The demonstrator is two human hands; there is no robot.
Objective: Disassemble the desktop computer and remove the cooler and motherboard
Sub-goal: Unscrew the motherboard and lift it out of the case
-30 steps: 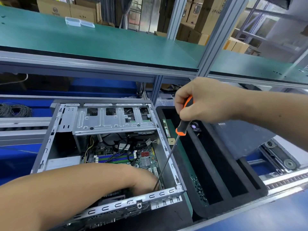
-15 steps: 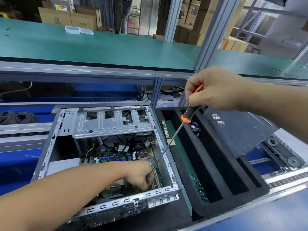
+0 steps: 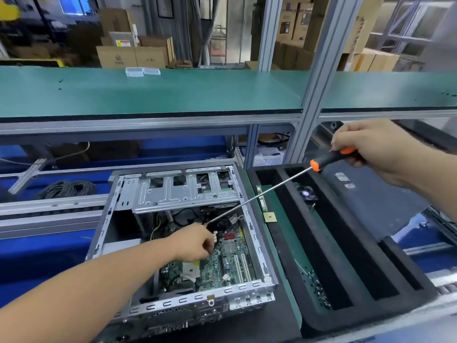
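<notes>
The open computer case (image 3: 188, 233) lay on the table, its motherboard (image 3: 222, 263) seated in the bottom. The right hand (image 3: 376, 149) had its grip closed round the black-and-orange handle of a long screwdriver (image 3: 259, 194), whose shaft slanted down into the case. The left hand (image 3: 195, 243) hovered over the board, fingers curled at the screwdriver tip; contents of that grip could not be determined. A black foam tray (image 3: 346, 280) sat just beside the case.

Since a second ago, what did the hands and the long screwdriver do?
The left hand moved from the near corner of the computer case up toward the middle of the motherboard, fingers meeting the screwdriver tip. The right hand swung the handle out to the right, so the shaft now lies flatter. The right hand's grip on the handle, the case and the black tray stayed the same.
</notes>
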